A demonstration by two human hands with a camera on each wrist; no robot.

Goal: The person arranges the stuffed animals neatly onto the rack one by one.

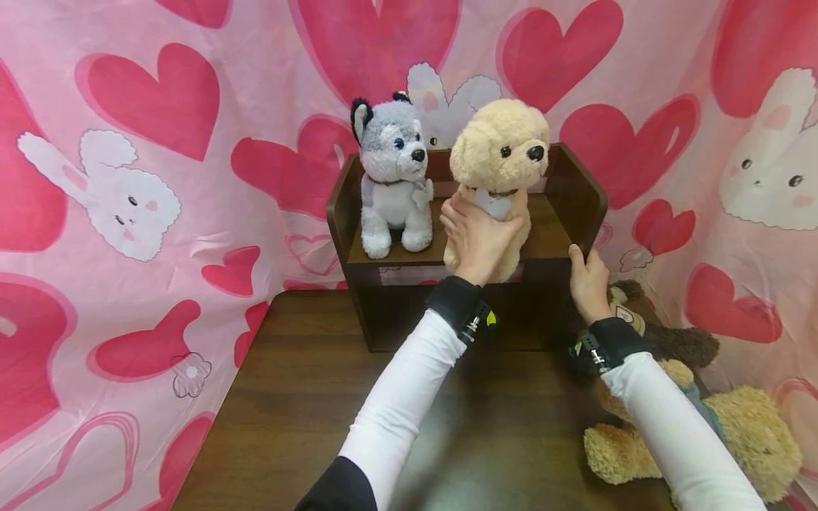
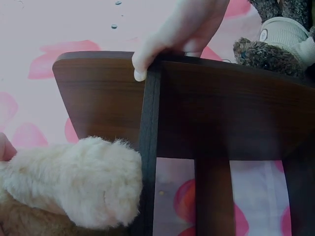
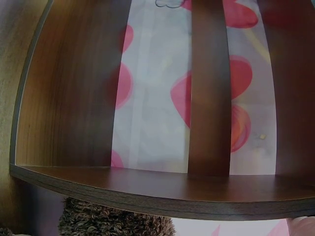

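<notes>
My left hand [image 1: 479, 231] grips a cream plush dog [image 1: 501, 145] round its chest, just under a pale heart-shaped tag. The dog's lower body overlaps the front edge of the upper board of a dark brown wooden shelf [image 1: 361, 305]. To its left a grey and white plush husky [image 1: 393, 174] sits upright on that board. My right hand [image 1: 589, 280] grips the shelf's right side panel near the front edge. In the left wrist view the cream dog's fluffy leg [image 2: 103, 182] is close beside the board, and the right thumb presses on the wood.
The shelf stands at the back of a brown table [image 1: 307, 397]. Right of it lie a tan teddy bear [image 1: 757, 436] and a dark brown plush [image 1: 686, 345], partly behind my right arm. A pink cloth [image 1: 255, 64] with hearts and rabbits hangs behind.
</notes>
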